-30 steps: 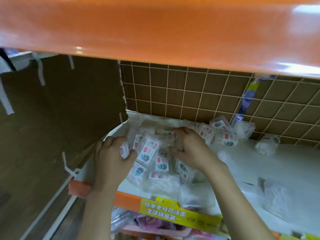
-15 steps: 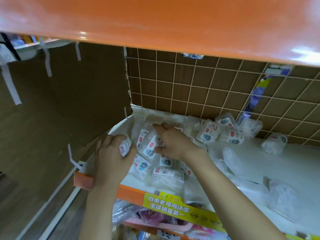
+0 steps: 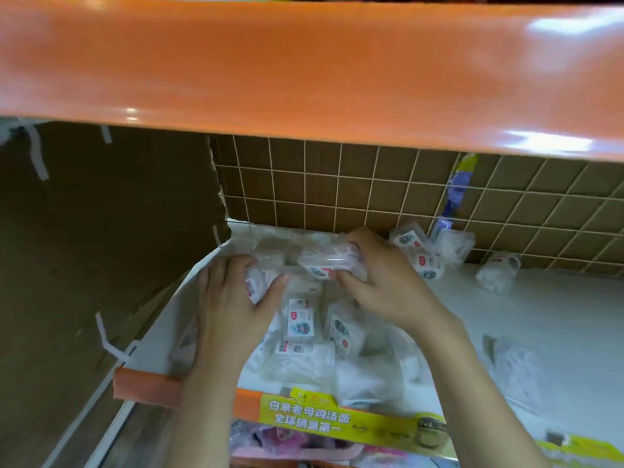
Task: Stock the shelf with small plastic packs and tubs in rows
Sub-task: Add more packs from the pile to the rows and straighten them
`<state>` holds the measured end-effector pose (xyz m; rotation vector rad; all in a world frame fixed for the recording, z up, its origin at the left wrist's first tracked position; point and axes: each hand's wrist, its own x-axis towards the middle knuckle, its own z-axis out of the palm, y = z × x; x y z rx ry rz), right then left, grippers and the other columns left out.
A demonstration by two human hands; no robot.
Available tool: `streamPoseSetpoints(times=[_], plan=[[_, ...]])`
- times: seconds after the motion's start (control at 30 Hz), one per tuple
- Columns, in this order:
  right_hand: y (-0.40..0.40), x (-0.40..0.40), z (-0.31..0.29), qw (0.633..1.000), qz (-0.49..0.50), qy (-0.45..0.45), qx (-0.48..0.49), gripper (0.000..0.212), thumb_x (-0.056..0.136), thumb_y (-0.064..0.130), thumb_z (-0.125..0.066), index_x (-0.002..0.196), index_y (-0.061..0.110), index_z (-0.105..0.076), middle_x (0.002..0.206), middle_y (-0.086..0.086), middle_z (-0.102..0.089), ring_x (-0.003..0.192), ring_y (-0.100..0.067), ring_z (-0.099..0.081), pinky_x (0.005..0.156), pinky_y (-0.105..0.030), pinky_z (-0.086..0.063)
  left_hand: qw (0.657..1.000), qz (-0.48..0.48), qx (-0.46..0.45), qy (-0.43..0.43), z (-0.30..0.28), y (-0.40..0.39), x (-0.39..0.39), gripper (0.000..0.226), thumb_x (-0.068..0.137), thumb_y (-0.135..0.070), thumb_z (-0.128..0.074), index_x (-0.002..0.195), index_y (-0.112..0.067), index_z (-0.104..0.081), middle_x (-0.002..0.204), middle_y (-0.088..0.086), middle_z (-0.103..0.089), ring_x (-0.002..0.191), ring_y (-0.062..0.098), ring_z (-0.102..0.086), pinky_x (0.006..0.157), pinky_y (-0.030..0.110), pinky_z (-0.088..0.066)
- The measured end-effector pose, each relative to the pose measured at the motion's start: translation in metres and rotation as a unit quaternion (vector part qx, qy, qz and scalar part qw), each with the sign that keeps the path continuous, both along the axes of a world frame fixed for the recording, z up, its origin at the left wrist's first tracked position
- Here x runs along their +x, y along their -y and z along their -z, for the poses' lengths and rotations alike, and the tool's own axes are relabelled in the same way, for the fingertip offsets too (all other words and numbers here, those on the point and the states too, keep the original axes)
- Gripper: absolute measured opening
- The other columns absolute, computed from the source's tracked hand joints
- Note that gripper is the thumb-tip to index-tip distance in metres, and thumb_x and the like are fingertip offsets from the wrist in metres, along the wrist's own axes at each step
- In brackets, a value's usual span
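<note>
Several small clear plastic packs with white, red and blue labels lie heaped at the left end of a white shelf. My left hand grips one labelled pack at the heap's left side. My right hand holds a clear tub-like pack lifted slightly above the heap, fingers curled over its far edge and thumb under it. More packs stand against the back grid at the right.
An orange upper shelf edge overhangs close above. A brown wire-grid back panel and a cardboard side wall close the space. Loose clear bags lie at the right. The shelf front carries an orange strip with a yellow-green label.
My right hand has lifted a clear pack from the heap and moved back toward the grid. My left hand still grips its pack at the left side. The view tilted downward.
</note>
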<state>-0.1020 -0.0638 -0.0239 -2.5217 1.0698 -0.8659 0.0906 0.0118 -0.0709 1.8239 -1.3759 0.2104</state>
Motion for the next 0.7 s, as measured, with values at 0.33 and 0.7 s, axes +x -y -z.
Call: streamPoseSetpoints(times=[0.33, 0.7], plan=[[-0.024, -0.105, 0.030, 0.968, 0.203, 0.148, 0.015, 0.036, 0.087, 0.022, -0.065, 0.116, 0.010, -0.047, 0.098, -0.001, -0.062, 0.079, -0.022, -0.059, 0.060, -0.021, -0.029, 0.985, 0.156, -0.024, -0.072, -0.017, 0.034, -0.075, 0.103, 0.042, -0.038, -0.089, 0.128, -0.016, -0.036, 0.119, 0.019, -0.039, 0.113, 0.030, -0.035, 0.093, 0.030, -0.031], [-0.036, -0.221, 0.048, 0.957, 0.239, 0.163, -0.009, 0.034, 0.091, 0.006, -0.056, 0.117, 0.026, -0.048, 0.106, -0.005, -0.047, 0.083, 0.016, -0.043, 0.078, 0.004, -0.028, 0.963, 0.265, -0.038, -0.032, -0.023, 0.040, -0.195, 0.095, 0.056, -0.031, -0.089, 0.130, -0.031, -0.031, 0.121, 0.016, -0.039, 0.108, 0.016, -0.040, 0.089, 0.013, -0.029]])
